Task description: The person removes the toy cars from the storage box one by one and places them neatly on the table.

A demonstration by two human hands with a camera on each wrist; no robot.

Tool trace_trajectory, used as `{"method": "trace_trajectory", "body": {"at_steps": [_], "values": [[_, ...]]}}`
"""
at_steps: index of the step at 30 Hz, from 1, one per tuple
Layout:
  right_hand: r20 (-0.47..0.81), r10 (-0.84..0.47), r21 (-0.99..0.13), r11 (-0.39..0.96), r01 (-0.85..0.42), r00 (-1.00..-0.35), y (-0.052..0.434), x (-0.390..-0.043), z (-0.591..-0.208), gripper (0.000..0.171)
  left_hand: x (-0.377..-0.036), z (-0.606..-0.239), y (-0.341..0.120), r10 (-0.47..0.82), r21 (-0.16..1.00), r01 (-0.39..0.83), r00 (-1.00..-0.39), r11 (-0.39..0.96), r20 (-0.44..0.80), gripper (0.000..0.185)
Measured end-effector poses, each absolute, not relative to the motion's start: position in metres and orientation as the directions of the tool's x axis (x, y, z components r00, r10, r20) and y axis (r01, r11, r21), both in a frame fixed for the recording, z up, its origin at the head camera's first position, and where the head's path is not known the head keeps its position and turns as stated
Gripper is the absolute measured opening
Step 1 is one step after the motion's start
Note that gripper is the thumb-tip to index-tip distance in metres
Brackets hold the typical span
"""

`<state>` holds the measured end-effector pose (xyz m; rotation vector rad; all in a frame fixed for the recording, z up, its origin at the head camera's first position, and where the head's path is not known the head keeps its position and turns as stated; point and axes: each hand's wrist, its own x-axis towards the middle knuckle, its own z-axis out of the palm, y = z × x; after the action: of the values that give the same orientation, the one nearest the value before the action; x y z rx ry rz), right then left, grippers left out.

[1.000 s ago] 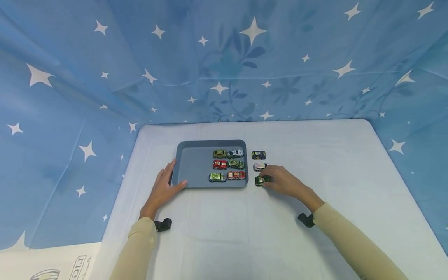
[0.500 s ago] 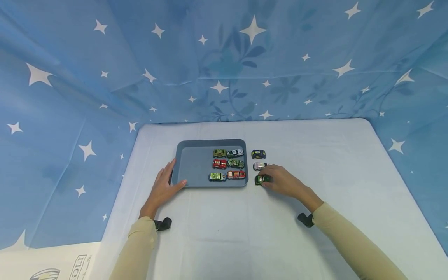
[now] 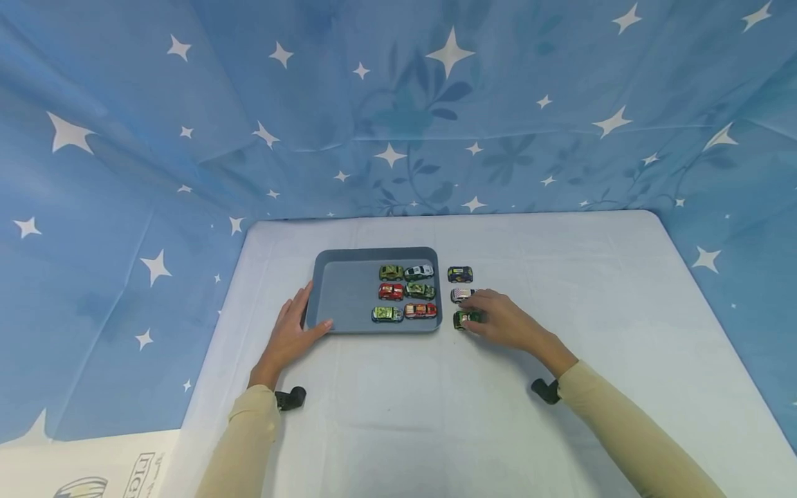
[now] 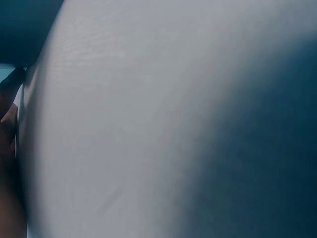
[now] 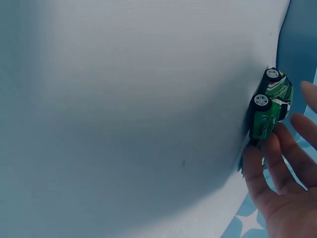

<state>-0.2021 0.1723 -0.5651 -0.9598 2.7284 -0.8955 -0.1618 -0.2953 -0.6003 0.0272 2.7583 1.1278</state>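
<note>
A grey tray (image 3: 345,297) lies on the white table and holds several toy cars in two columns on its right side. My left hand (image 3: 292,330) lies flat at the tray's front left corner, thumb against the front rim, fingers along the left wall. Three cars stand in a column right of the tray: a dark blue one (image 3: 460,274), a white one (image 3: 459,294) and a dark green one (image 3: 463,319). My right hand (image 3: 492,318) pinches the green car (image 5: 270,111), which sits on the cloth. The fingers (image 5: 277,153) lie on its side. The left wrist view shows only white cloth and a sliver of hand (image 4: 7,163).
Blue cloth with white stars (image 3: 398,124) walls in the table at the back and both sides. White tablecloth (image 3: 436,415) stretches in front of the tray and to the right of the cars. Black wrist mounts (image 3: 289,398) (image 3: 546,391) sit on the cloth by my sleeves.
</note>
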Motion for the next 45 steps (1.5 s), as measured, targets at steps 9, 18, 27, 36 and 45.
{"method": "trace_trajectory", "body": {"at_steps": [9,18,27,36,45], "values": [[0.09,-0.547,-0.625,0.62,-0.475,-0.832,0.172,-0.201,-0.56,0.056,-0.162,-0.6,-0.295,0.074,0.704,-0.052,-0.986,0.709,-0.148,0.103],[0.089,-0.539,-0.639,0.614,-0.463,-0.837,0.172,-0.207,-0.556,0.078,-0.162,-0.602,-0.295,0.074,0.702,-0.047,-0.987,0.711,-0.141,0.104],[0.098,-0.54,-0.643,0.606,-0.468,-0.836,0.165,-0.218,-0.549,0.08,-0.163,-0.6,-0.296,0.083,0.701,-0.036,-0.987,0.712,-0.135,0.102],[0.074,-0.563,-0.67,0.583,-0.46,-0.823,0.151,-0.229,-0.537,0.082,-0.156,-0.603,-0.295,0.075,0.716,-0.05,-0.987,0.696,-0.142,0.101],[0.089,-0.587,-0.67,0.563,-0.484,-0.805,0.133,-0.251,-0.527,0.08,-0.16,-0.603,-0.296,0.07,0.709,-0.042,-0.989,0.704,-0.129,0.101]]}}
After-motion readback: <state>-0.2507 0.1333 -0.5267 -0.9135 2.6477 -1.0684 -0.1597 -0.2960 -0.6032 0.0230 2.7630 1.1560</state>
